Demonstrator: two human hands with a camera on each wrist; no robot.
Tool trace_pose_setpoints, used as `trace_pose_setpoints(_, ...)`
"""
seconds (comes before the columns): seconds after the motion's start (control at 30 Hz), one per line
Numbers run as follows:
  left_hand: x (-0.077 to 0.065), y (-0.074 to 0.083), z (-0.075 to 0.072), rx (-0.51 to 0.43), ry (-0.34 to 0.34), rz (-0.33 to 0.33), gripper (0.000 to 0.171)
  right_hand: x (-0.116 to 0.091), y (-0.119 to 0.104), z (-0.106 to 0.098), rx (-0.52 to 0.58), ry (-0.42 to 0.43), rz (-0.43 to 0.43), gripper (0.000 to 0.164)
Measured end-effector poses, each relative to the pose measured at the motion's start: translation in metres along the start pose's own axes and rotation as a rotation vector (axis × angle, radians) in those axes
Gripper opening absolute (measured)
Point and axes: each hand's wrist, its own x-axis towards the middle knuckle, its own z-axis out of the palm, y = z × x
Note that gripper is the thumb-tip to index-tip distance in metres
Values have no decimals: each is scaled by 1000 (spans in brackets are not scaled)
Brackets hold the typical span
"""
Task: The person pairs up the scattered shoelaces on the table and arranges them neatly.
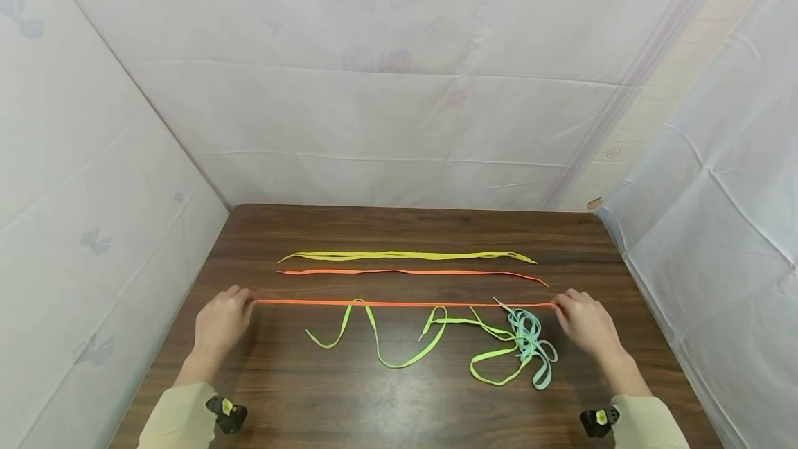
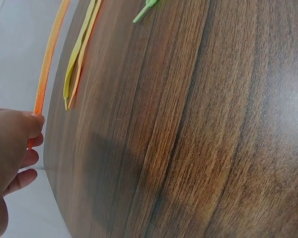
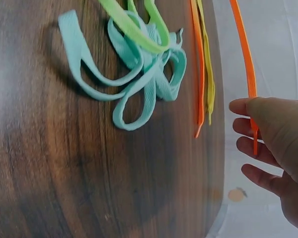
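Observation:
An orange shoelace (image 1: 399, 304) is stretched straight between the two hands. My left hand (image 1: 223, 321) pinches its left end between thumb and forefinger, and my right hand (image 1: 586, 321) pinches the right end, with a short tip hanging below the fingers in the right wrist view. Beyond it on the table lies a second orange shoelace (image 1: 399, 271), nearly straight. Farther back are yellow shoelaces (image 1: 399, 255) laid out side by side. On the near side, a lime green shoelace (image 1: 399, 366) winds loosely and runs into a tangled light teal shoelace (image 3: 148, 84) near my right hand.
The dark wooden table (image 1: 312, 407) has its far edge against a pale fabric wall (image 1: 374, 116). More fabric hangs at the left and right sides. A small brownish patch (image 1: 595, 203) shows at the back right corner.

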Motion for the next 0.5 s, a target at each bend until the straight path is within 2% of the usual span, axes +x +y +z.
trace_pose_setpoints(0.23,2,-2,2,9,-21,-18,7,-4,9,4,-4,-2,26,9)
trace_pose_setpoints(0.5,8,-2,3,9,-26,-12,8,3,13,9,7,13,-4,13)
